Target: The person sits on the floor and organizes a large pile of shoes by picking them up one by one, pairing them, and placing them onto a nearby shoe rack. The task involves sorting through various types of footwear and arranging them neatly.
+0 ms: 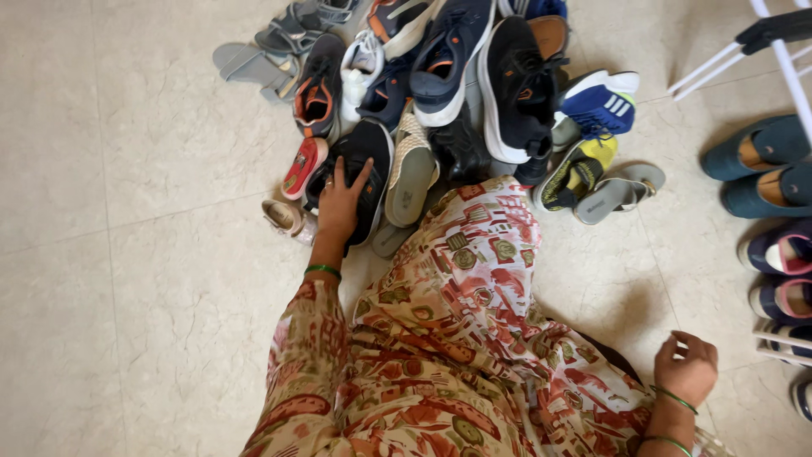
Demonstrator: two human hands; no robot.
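The tiled floor [152, 279] carries a loose pile of shoes [448, 93] at top centre; a white rack frame [787, 76] stands at the right edge, with a row of dark blue slip-ons [757, 152] lying beside it. The person's patterned garment [448, 338] fills the lower centre. The black sneaker [372, 161] lies at the near left edge of the pile, between a red sandal [304, 165] and a beige slipper [412, 173]. The left hand [341, 203] rests flat on this sneaker, fingers [338, 172] spread wide over its upper, not closed around it. The right hand [687, 366] hangs above bare floor at lower right, fingers loosely curled and holding nothing.
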